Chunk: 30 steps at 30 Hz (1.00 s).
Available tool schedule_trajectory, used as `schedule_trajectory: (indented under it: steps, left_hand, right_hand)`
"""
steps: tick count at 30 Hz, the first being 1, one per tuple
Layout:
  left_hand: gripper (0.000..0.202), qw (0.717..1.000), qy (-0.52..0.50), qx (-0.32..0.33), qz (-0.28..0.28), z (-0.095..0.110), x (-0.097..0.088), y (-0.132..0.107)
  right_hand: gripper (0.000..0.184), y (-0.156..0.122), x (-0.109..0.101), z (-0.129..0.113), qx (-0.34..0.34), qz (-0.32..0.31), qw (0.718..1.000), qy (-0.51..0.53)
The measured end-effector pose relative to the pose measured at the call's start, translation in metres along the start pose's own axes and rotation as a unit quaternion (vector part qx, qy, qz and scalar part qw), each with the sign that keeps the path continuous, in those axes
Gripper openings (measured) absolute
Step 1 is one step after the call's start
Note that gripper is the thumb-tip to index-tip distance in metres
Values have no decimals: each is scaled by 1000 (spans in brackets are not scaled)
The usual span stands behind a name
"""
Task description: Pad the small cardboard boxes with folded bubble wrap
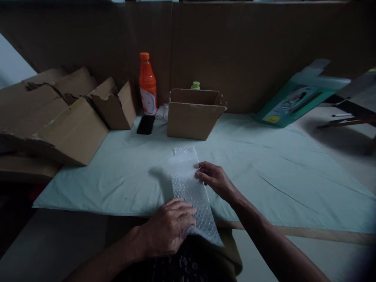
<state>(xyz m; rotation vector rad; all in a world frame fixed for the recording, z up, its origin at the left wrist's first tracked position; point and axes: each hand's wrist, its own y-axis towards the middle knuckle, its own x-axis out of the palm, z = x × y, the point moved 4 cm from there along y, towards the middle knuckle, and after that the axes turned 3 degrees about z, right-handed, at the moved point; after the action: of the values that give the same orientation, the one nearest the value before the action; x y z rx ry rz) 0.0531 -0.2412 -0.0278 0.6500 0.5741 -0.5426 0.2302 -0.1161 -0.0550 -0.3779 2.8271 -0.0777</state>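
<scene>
1. Clear plastic bubble wrap [184, 168], one narrow strip: at dial centre, its far part lying on the cloth [117, 176], its near end hanging past the tabletop [299, 231] edge at 6 o'clock.
2. Left hand [173, 221]: at 7 o'clock, fingers curled together over the strip's left side; thumb hidden, so whether it is clamped on the plastic cannot be told.
3. Right hand [212, 178]: at 3 o'clock, fingertips at the strip's right edge, thumb and forefinger slightly apart; any film pinched between them cannot be made out.
4. Handling note, by judgement: best keep the far part flat, steady one edge lightly with the right hand, and guide the overhang with the left; even, gentle pressure should spare the bubbles, while tugging sideways could skew the strip.
5. Cardboard box [190, 123], open-topped: 12 o'clock, apart from the wrap; green cap [195, 85] showing behind.
6. Orange bottle [147, 82], capped, upright: 11 o'clock; black phone-like slab [146, 124] just before it.
7. Brown cartons [79, 129], several, flaps open: 10 o'clock.
8. Jug of green liquid [289, 102], labelled, appearing tilted: 2 o'clock.
</scene>
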Motion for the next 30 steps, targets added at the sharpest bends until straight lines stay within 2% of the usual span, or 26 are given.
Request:
schedule_trajectory:
  steps: [2, 4, 7, 9, 12, 14, 16, 19, 22, 24, 27, 30]
  left_hand:
    - [21, 1000, 11, -21, 17, -5, 9, 3]
    - [21, 999, 27, -42, 20, -12, 22, 5]
    - [21, 997, 47, -52, 19, -20, 40, 6]
    - [20, 997, 43, -57, 32, -23, 43, 5]
    - [18, 996, 18, -67, 53, -22, 37, 5]
    - [16, 996, -2, -81, 48, -21, 30, 7]
    - [16, 993, -22, -109, 31, -21, 22, 13]
    - [18, 982, -48, -181, -10, -28, 10, 26]
    - [16, 972, -27, -229, -48, -43, 1, 44]
    - [15, 971, 21, -231, -61, -55, -4, 57]
    - [12, 965, 95, -233, -78, -71, -8, 73]
    - [10, 954, 146, -242, -100, -82, -11, 80]
  right_hand:
    - [33, 2, -9, 6, -22, 37, 993, -110]
    - [28, 5, -14, 14, -31, 63, 972, -226]
    - [25, 7, -15, 24, -27, 86, 947, -309]
    - [30, 7, -13, 25, -19, 93, 932, -349]
    - [46, 6, -13, 22, -5, 95, 905, -414]
    - [57, 2, -20, 19, 1, 115, 902, -416]
    - [60, -5, -31, 13, -13, 127, 917, -377]
    - [45, -24, -44, 2, -57, 86, 955, -277]
    - [34, -49, -52, -11, -67, 89, 968, -223]
    - [28, -64, -52, -19, -81, 110, 964, -229]
    - [19, -82, -41, -26, -156, 93, 947, -265]
    - [14, -92, -28, -23, -263, 64, 907, -324]
